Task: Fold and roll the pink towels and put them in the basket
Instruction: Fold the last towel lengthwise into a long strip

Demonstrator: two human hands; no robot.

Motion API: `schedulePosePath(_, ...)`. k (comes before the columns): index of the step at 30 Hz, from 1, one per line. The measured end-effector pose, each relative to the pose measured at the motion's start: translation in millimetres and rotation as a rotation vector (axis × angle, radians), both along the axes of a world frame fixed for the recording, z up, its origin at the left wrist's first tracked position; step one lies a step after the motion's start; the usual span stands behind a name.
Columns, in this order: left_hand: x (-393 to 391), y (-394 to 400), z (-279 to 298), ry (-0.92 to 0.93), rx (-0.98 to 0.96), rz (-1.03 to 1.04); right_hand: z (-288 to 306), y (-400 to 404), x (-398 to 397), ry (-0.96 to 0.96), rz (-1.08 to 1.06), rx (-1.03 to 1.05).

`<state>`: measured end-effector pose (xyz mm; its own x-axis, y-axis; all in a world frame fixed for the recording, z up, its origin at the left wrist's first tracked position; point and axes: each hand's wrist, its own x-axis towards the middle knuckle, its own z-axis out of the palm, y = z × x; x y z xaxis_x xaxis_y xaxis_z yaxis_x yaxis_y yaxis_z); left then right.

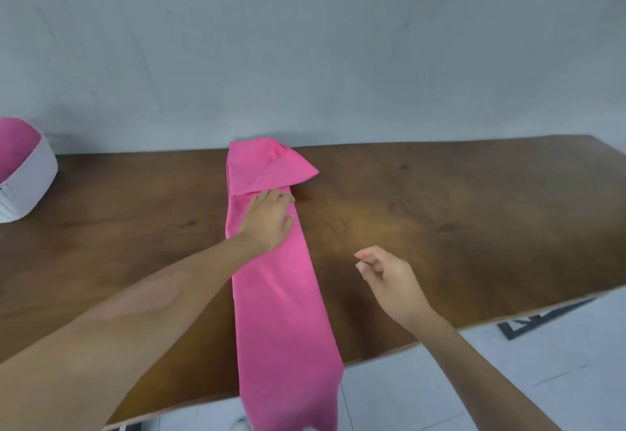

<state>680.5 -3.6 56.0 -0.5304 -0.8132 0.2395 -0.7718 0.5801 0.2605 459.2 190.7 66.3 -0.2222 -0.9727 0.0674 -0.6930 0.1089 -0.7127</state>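
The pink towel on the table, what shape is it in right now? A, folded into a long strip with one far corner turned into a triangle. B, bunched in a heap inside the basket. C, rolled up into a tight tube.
A: the pink towel lies flat as a long strip on the table, its far end folded into a triangle, with the left hand pressing on it.

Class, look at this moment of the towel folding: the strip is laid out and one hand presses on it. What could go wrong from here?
1. The pink towel overhangs the near edge of the table; its hanging end might drag the strip askew once rolling starts.
2. Only the left hand pins it; the right hand hovers clear, so the triangular fold could slip open.
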Motion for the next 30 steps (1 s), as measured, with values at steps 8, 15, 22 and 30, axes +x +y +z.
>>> schedulePosePath(8, -34, -95, 7, -0.202, -0.031, 0.044, 2, -60, 2, -0.014, -0.039, 0.085)
schedulePosePath(15, -48, -144, 0, -0.138, 0.003, 0.013, -15, -87, 3, -0.013, -0.092, 0.112)
schedulePosePath(22, -10, -201, 26, 0.456, 0.337, 0.316, -10, -145, 4, -0.043, -0.073, 0.092)
schedulePosePath(30, 41, -252, -3, 0.385, 0.414, 0.541, -9, -184, 12, -0.057, 0.002, 0.097)
